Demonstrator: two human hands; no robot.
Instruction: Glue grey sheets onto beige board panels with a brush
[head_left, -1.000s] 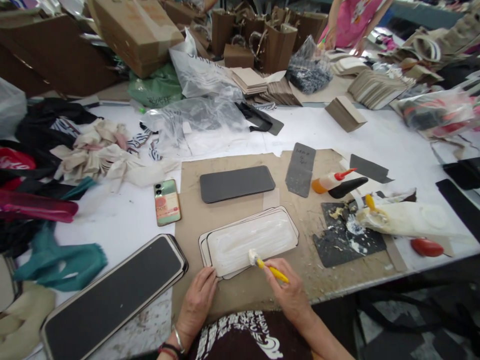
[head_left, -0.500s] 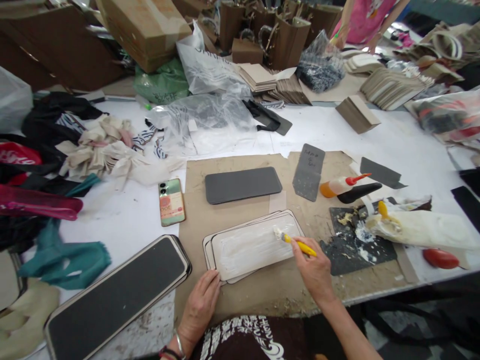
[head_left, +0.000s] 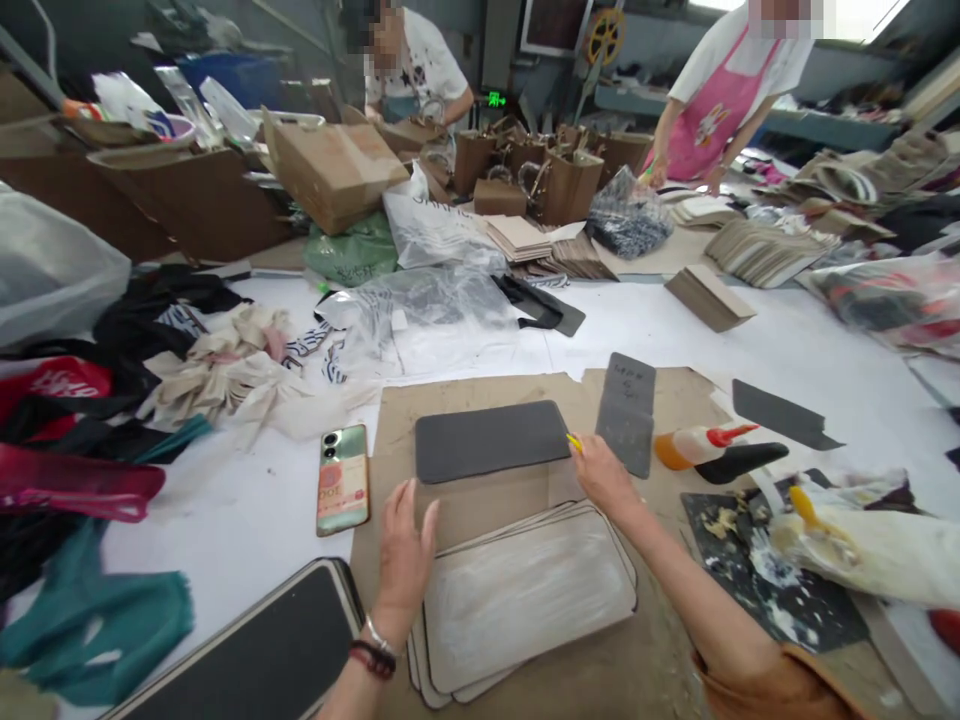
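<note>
Moved up off glue-coated panel stack (head_left: 525,600): R hand (head_left: 600,475), now just beside R end of dark grey panel (head_left: 491,440), fingers curled tight, pinching yellow brush (head_left: 574,441), bristles hidden. L hand (head_left: 403,560) lifted too, fingers spread, apart from stack, near grey panel's lower edge. Stack lying on brown cardboard sheet (head_left: 495,510), on white-covered table (head_left: 645,320), phone (head_left: 343,480) just L of L hand.

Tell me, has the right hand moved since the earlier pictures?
Yes, forward: the right hand now sits beside the end of the dark grey panel, past the white-coated boards.
</note>
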